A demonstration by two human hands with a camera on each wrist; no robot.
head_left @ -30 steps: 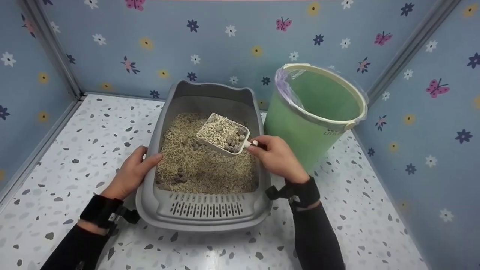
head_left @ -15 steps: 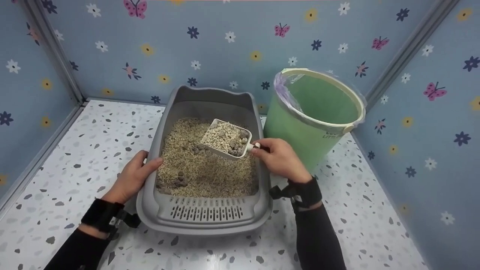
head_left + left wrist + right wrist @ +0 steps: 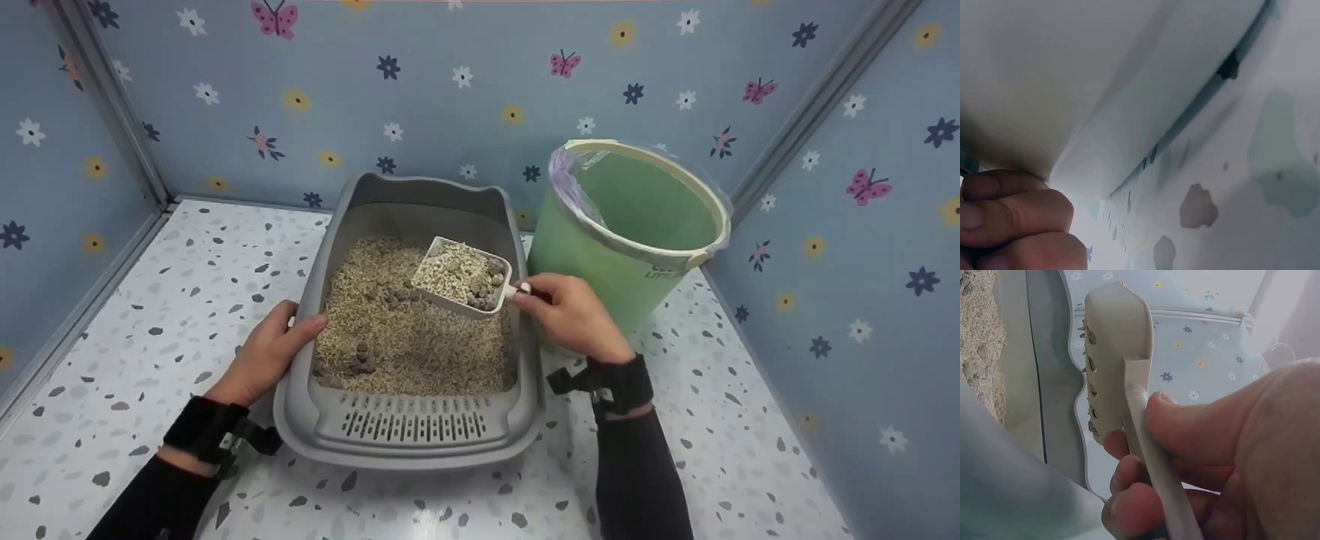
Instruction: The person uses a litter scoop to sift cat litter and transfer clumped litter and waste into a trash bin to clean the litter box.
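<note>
A grey litter box holds tan pellet litter with darker clumps in it. My left hand grips its left side, thumb over the rim; the left wrist view shows curled fingers against the box's outer wall. Between thumb and fingers, my right hand holds the handle of a white litter scoop. Pale pellets and grey clumps fill the scoop, held above the litter by the box's right side. In the right wrist view, pellets poke through the slots of the scoop.
Close to the box's right side stands a green bin, lined with a clear and purple bag. Blue flowered panels enclose the back and both sides. The speckled white surface lies under everything.
My right hand has shifted slightly to the right with the loaded scoop, closer to the bin. The left hand keeps its grip on the box. The head view has tilted a little.
</note>
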